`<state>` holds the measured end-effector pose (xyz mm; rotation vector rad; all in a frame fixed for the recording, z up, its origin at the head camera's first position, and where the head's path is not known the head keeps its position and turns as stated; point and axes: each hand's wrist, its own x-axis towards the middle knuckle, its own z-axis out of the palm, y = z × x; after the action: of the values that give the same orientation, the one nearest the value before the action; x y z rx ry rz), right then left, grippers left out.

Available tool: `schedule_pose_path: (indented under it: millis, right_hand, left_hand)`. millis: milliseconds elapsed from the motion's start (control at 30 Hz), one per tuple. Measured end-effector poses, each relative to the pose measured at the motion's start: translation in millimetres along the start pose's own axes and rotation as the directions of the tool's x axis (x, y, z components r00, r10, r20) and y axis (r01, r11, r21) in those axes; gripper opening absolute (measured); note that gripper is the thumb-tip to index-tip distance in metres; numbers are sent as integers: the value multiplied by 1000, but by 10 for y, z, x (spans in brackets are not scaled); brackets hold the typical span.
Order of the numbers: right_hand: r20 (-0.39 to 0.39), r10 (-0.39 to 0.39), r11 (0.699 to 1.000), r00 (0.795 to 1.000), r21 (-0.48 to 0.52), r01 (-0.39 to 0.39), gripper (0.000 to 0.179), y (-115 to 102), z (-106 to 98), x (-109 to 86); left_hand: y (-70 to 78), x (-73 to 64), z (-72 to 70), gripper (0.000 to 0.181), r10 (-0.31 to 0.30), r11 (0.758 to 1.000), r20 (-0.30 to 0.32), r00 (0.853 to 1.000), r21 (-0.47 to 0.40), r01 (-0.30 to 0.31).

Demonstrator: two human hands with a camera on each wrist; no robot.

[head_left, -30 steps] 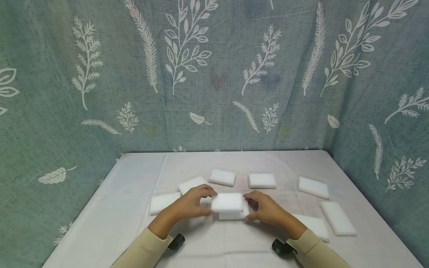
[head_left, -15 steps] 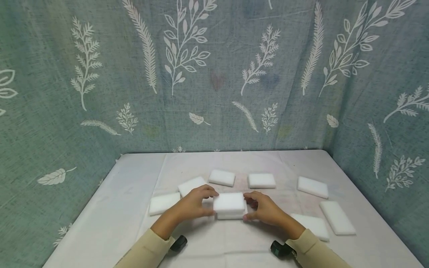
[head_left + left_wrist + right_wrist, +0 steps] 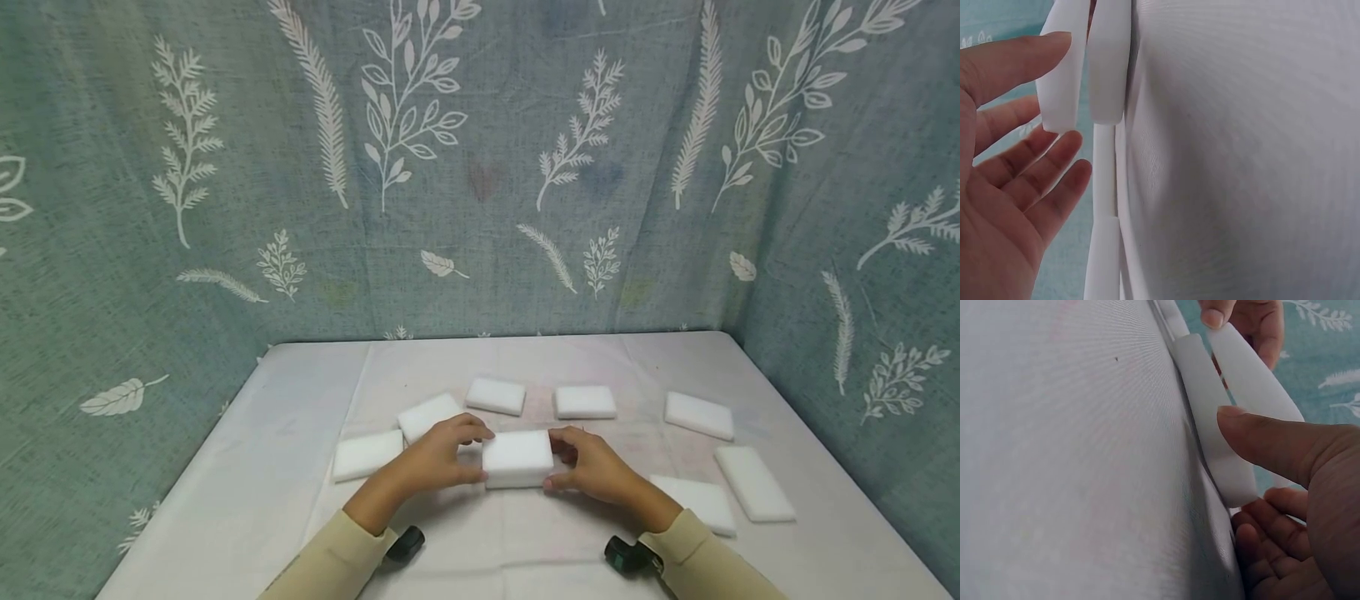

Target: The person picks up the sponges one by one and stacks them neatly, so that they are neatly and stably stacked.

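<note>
In the head view we see, toward six o'clock, the left hand (image 3: 441, 456) at nine o'clock pinching the upper white block (image 3: 517, 452) just above the lower white block (image 3: 1209, 428), which the right hand (image 3: 597, 468) at three o'clock pinches by its end, probably for keeping it steady.

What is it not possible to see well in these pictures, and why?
Lower block, head view: top hidden by the upper block.
Both blocks, left wrist view: far ends cut off by top edge.
Left hand, right wrist view: partly cut off by top edge.
Reddish patch between blocks, right wrist view: too small to identify.
</note>
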<state>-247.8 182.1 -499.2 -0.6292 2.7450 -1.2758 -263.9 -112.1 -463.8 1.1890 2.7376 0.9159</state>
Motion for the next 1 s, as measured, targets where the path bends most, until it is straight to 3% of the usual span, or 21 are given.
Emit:
schedule_pose_path:
  millis: [467, 1000]
  right_hand:
    - [-10, 16, 998, 1000, 67, -15, 75, -5, -11, -11]
    - [-7, 2, 997, 1000, 81, -1, 73, -6, -9, -4]
  left_hand:
    - [38, 26, 49, 53, 11, 997, -4, 1000, 74, -10]
    - [18, 31, 46, 53, -13, 998, 3, 1000, 67, 13]
